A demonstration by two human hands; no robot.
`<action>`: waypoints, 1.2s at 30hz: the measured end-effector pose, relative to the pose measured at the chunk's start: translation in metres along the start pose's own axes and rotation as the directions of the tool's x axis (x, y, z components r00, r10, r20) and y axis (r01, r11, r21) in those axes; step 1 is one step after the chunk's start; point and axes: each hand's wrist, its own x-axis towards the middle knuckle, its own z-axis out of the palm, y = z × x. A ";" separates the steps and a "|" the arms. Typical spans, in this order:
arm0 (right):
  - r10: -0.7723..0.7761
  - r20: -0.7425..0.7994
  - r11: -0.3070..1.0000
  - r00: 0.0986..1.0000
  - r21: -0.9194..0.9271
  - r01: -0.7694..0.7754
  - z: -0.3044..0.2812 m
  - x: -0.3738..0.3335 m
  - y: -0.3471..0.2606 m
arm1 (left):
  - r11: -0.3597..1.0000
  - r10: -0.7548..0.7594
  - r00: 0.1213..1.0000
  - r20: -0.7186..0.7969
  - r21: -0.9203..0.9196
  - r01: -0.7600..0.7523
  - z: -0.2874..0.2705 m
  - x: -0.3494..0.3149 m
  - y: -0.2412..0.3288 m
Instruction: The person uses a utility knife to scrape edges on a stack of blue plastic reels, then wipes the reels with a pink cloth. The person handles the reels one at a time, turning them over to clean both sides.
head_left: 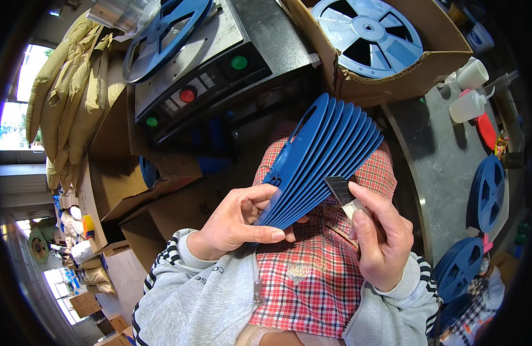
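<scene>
The left hand (234, 222) is hiding some fingers behind the fanned blue discs (318, 167), and the right hand (387, 242) is covering the lower end of a dark strip (338, 188); whether the strip is touching the discs, I cannot tell. The upper edge is cutting off a blue reel (168, 34) at eleven o'clock. Just off centre towards three o'clock, over red plaid cloth (323, 294), the discs are extending lengthwise from seven to one o'clock; the strip is pointing towards eleven. The left grip is clamping the discs' lower end, the right is pinching the strip. Between one and two, a cardboard box (387, 87) is holding a pale blue reel (367, 29); at nine, a carton (119, 180) is holding a partly hidden blue piece (149, 172).
</scene>
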 end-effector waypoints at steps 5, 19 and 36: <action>-0.003 0.015 1.000 1.000 0.002 0.003 0.001 0.002 0.003 | 1.000 0.005 1.000 0.000 0.011 -0.005 -0.001 -0.001 -0.001; -0.044 0.005 0.998 0.999 -0.047 0.044 0.006 0.005 0.001 | 1.000 -0.001 1.000 -0.019 0.018 0.001 0.001 -0.001 0.000; -0.011 -0.004 0.989 1.000 0.145 0.011 -0.001 0.007 0.020 | 0.999 0.032 0.998 0.047 0.024 -0.033 -0.007 0.000 -0.001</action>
